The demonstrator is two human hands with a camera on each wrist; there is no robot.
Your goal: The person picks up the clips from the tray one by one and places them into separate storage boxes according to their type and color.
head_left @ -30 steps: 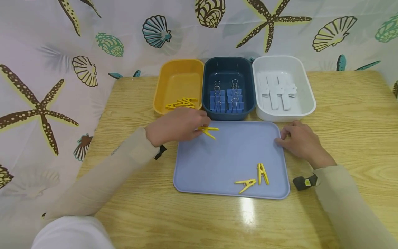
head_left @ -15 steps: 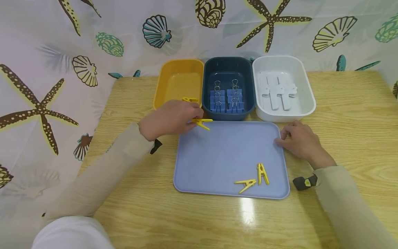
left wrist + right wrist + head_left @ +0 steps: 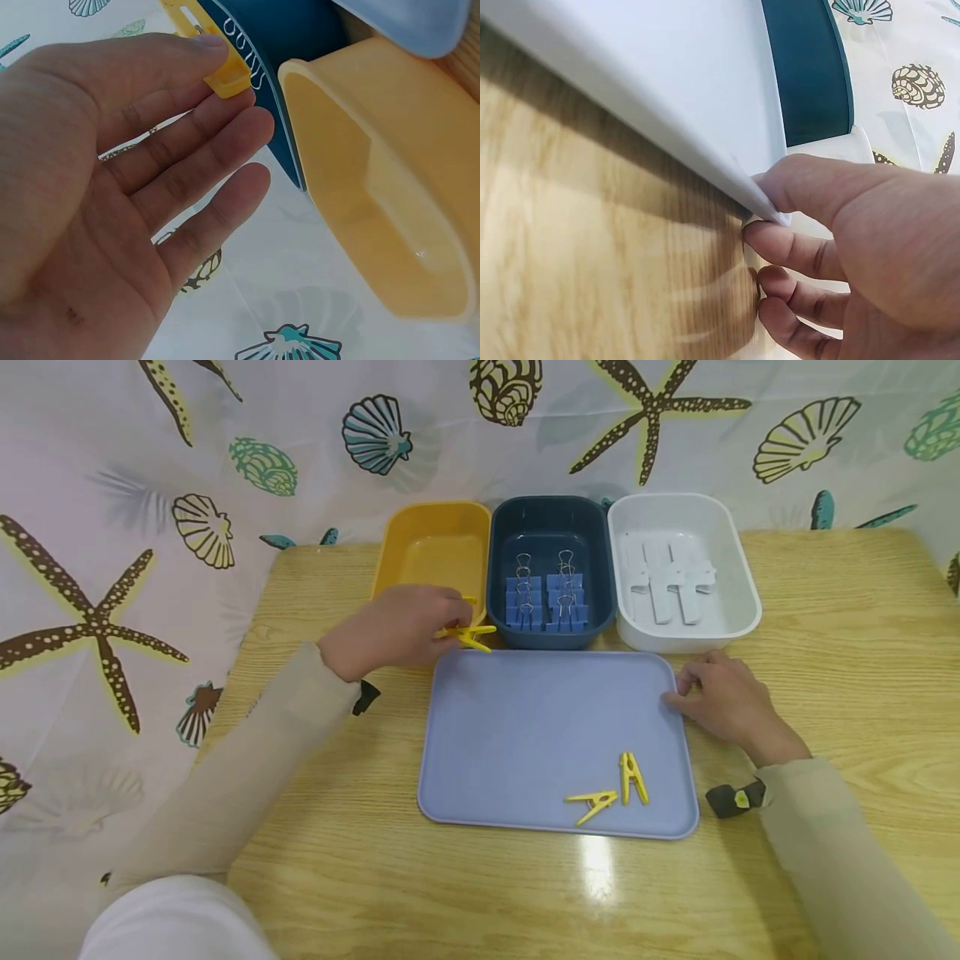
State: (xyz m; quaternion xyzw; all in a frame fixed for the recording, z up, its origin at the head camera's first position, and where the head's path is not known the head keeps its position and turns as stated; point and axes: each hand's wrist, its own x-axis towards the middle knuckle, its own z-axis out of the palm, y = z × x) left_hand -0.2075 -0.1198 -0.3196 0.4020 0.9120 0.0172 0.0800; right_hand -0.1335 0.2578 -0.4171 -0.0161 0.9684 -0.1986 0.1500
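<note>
My left hand pinches a yellow clothespin between thumb and index finger, over the front edge of the yellow bin. In the left wrist view the clothespin is at the fingertips, and the other fingers are spread. Part of another yellow piece shows behind that hand in the bin; the rest is hidden. My right hand holds the right edge of the light blue tray, thumb over the rim and fingers outside it. Two yellow clothespins, one lying sideways and one pointing away, lie on the tray's front right.
Beside the yellow bin stands a dark blue bin with several blue binder clips. Right of that, a white bin contains several white clips. All three bins line the back of the wooden table, before a shell-patterned cloth.
My left hand has moved left and back with the clothespin, from above the tray's back left corner to the yellow bin's front edge. The right hand has stayed at the tray.
</note>
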